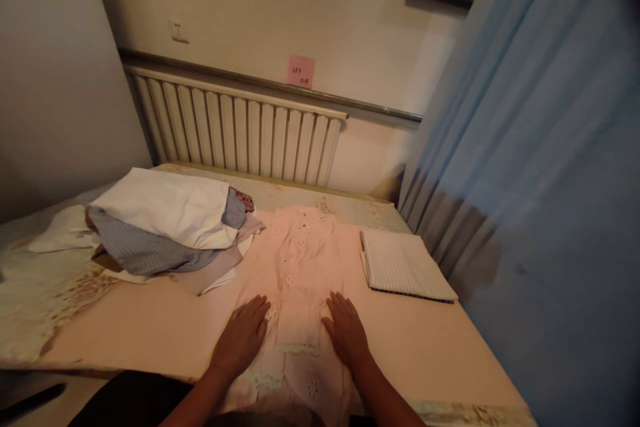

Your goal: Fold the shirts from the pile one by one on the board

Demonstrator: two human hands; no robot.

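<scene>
A pale pink garment (300, 267) with small embroidered flowers and buttons lies spread out before me, its collar end toward the wall and its lower part reaching the near edge. My left hand (246, 330) rests flat on its left side, fingers stretched out. On the opposite side my right hand (346, 328) also lies flat, the fingers extended. Neither hand grips the cloth. Light scalloped trim shows across the garment between and below my wrists.
To the left is a loose heap of clothes (165, 213), white and striped blue-grey on top. A folded striped cloth (405, 265) lies to the right. Behind the padded surface (425, 353) stands a radiator (240, 127); a blue curtain (540, 180) hangs along the right.
</scene>
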